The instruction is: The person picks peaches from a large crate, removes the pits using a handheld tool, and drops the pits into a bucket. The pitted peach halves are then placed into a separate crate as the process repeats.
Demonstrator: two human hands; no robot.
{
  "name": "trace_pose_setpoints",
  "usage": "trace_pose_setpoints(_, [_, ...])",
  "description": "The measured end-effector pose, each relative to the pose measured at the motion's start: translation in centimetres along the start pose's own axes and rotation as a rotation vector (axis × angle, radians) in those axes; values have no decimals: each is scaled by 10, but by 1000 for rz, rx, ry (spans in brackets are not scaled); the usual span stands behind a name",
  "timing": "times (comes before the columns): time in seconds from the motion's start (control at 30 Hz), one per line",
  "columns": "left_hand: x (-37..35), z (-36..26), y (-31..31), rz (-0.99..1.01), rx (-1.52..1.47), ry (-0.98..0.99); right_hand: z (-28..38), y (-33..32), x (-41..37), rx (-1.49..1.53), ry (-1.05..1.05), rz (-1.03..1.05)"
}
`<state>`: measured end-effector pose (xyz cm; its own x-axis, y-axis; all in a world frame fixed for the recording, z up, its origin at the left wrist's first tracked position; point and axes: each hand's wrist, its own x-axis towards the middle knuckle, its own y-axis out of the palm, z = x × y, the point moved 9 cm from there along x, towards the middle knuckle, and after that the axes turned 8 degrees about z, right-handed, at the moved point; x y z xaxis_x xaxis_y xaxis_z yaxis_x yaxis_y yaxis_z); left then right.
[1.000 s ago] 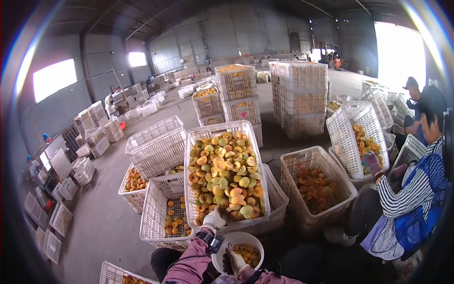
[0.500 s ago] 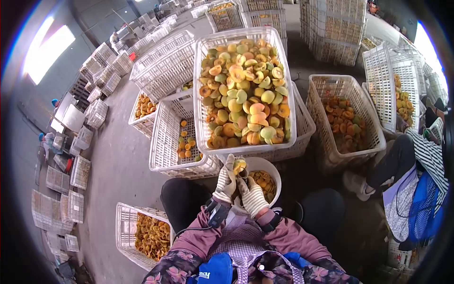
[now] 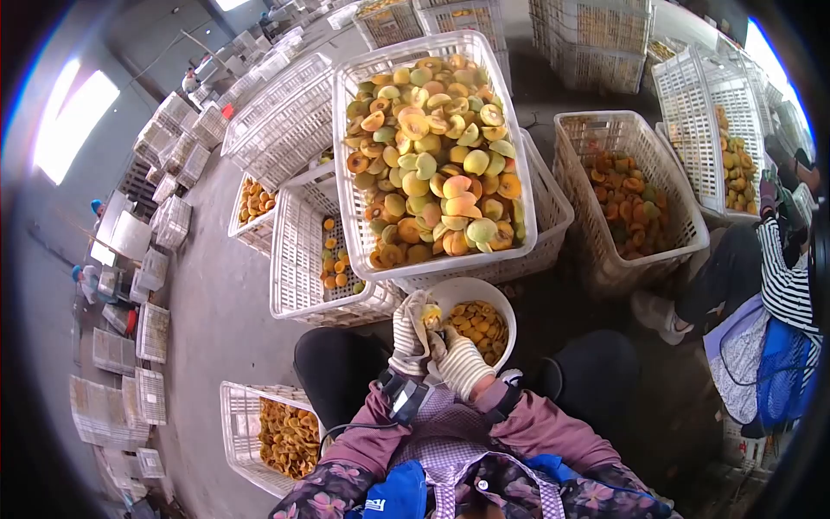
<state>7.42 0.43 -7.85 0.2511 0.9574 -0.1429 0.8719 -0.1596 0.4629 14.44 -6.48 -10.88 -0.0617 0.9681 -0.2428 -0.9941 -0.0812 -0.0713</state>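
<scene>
My left hand [image 3: 407, 333] and my right hand [image 3: 460, 362], both in striped gloves, meet over my lap around one small yellow fruit half [image 3: 431, 315]. They sit at the near rim of a white bowl [image 3: 506, 314] holding orange fruit pieces. Just beyond it, a white crate [image 3: 347, 208] heaped with halved yellow and orange fruit rests tilted on other crates.
A crate [image 3: 290, 259] with a few fruits is at the left, a crate [image 3: 238, 432] of orange pieces at my lower left, and another crate [image 3: 674, 195] at the right. A seated person's striped sleeve [image 3: 782, 277] is at the far right. Stacked crates fill the warehouse floor.
The view dropped from the warehouse to my lap. My left hand left the heaped crate with a fruit half and joined my right hand by the bowl.
</scene>
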Motion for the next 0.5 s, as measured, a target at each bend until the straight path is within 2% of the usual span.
trace_pose_setpoints(0.1, [1, -7, -3, 44, 169, -14, 5, 1, -7, -13, 65, 67])
trace_pose_setpoints(0.13, [0, -10, 2, 57, 215, -32, 14, -5, -12, -199, 108, 62])
trace_pose_setpoints(0.17, [2, -11, 0, 60, 220, -38, 10, -2, -12, -192, 111, 59])
trace_pose_setpoints(0.23, [3, -6, 2, 222, 289, -129, -11, 20, -6, 167, 36, 104])
trace_pose_setpoints(0.27, [1, -5, 7, 327, 392, -159, -26, 36, 3, 353, -96, 78])
trace_pose_setpoints(0.3, [-1, -8, 6, 319, 396, -156, -9, 26, -4, 356, -97, 86])
trace_pose_setpoints(0.37, [-3, -23, 13, 310, 342, -87, 17, 38, -39, 714, 390, 541])
trace_pose_setpoints(0.4, [-2, -40, 10, 100, 300, 123, 23, 45, -43, 942, 396, 574])
trace_pose_setpoints(0.43, [6, -65, 4, -45, 157, 202, 24, 49, -45, 933, 390, 587])
trace_pose_setpoints(0.5, [17, -95, 13, -135, -807, 203, 25, 46, -42, 1109, 353, 465])
